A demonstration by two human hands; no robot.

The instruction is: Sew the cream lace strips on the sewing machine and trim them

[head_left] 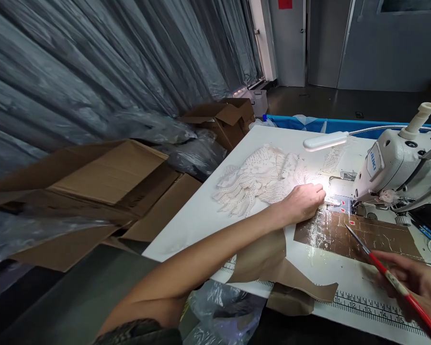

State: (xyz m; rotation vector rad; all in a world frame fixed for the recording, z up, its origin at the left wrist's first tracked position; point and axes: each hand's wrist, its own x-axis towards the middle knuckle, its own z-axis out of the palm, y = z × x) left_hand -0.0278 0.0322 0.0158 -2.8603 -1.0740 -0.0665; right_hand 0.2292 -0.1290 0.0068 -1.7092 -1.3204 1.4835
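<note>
One lace cloth (pixel 269 175) lies bunched on the table (pixel 187 230), left hand (pixel 305 201) pinched on its machine-side edge; best kept flat, clear of the machine (pixel 388 163). Right hand (pixel 413 278) wraps a red tool (pixel 377 263), tip above the brown sheet (pixel 384 235). Lamp (pixel 325 142) beyond, boxes (pixel 111 175) left; those folds could drag.

the single view comes from a camera on the person's head, facing forward and down across the white table (pixel 197 215). it looks from above the table's near edge, close enough for the left hand (pixel 303 203) and right hand (pixel 413 282) to show clearly at right. the sewing machine (pixel 384 167) runs off the right border; the wide frame also takes in boxes (pixel 111 172) at left and, farthest off, a grey door (pixel 289 52).
</note>
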